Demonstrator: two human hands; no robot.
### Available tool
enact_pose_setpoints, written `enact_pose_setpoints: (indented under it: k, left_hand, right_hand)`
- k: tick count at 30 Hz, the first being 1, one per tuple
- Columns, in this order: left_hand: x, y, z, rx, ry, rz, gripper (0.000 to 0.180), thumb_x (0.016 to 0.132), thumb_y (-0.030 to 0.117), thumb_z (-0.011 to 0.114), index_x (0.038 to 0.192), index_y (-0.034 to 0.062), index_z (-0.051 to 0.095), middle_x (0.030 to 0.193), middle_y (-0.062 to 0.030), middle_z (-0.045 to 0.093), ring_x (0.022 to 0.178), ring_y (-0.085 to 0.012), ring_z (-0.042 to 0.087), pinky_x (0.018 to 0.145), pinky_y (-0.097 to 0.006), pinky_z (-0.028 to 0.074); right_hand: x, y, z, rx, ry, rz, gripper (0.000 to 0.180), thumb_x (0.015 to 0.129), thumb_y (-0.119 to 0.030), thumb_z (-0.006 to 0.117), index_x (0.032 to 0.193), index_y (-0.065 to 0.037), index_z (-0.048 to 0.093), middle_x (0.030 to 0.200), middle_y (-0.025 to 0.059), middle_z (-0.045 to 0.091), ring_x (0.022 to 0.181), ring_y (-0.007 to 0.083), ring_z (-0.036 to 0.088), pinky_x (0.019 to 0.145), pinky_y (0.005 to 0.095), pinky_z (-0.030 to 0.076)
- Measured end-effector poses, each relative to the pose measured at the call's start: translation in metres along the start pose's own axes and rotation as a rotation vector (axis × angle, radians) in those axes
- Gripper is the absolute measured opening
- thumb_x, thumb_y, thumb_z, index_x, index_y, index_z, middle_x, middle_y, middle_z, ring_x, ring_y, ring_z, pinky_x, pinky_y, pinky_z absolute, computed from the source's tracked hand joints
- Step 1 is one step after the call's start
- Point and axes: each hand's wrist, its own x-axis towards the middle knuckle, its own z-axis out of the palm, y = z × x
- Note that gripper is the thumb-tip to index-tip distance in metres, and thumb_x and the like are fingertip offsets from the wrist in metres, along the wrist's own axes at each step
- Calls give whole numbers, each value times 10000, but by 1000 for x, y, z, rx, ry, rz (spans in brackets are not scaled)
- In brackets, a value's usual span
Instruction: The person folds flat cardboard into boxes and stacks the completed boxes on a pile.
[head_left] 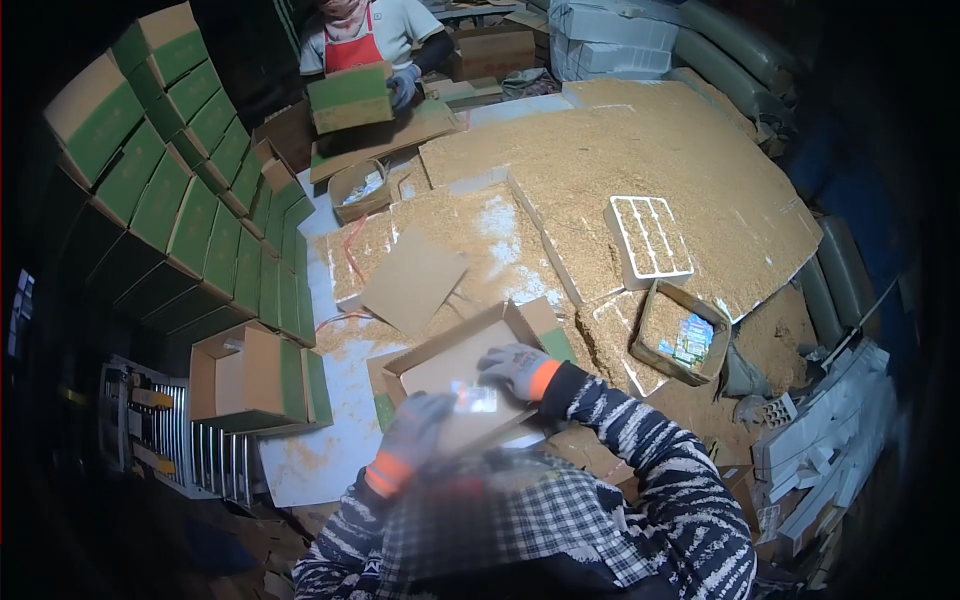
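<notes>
An open cardboard box (470,345) with green outer panels lies right in front of me. My left hand (418,425), in a grey glove with an orange cuff, is blurred at the box's near left side. A small shiny printed packet (475,398) is at its fingertips, over the box, seemingly pinched there. My right hand (515,370), gloved alike, reaches over the right side of the box, fingers apart and holding nothing I can see. Its fingertips are close to the box's inner floor, above the packet.
Stacked green-and-brown boxes (205,225) line the left, beside a roller conveyor (215,455). A carton of packets (650,355) and a white divided foam tray (625,240) stand right. Beyond the loose cardboard sheet (415,280), a co-worker (345,50) handles a green box (350,98).
</notes>
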Motion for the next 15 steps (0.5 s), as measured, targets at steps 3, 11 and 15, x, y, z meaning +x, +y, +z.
enact_pose_setpoints:
  k: [3, 11, 15]
  left_hand:
    - [-22, -20, -2, -481, 438, -259, 462, 905, -2, 499, 1365, 34, 501, 1382, -182, 495, 1300, -287, 466, 1116, -364, 325]
    - [-32, -119, 118, -662, 305, -730, 894, 795, 291, 768, 1463, -47, 279, 1387, -224, 460, 1231, -327, 493, 1059, -405, 401]
    - [-38, -137, 100, -655, 254, -702, 787, 860, 278, 680, 1468, -30, 288, 1410, -201, 444, 1258, -307, 475, 1071, -394, 389]
  right_hand:
    - [-32, -1, -14, 442, 570, 265, 655, 735, 80, 448, 1354, -119, 528, 1442, 173, 453, 1336, 349, 423, 1121, 395, 349]
    - [-30, 88, 88, 851, 4, 624, 1036, 808, -522, 720, 1527, -11, 177, 1494, 201, 380, 1363, 257, 386, 1086, 330, 348]
    - [-15, 30, 66, 704, 204, 585, 1049, 793, -454, 773, 1530, -13, 171, 1453, 184, 437, 1314, 253, 437, 1068, 336, 370]
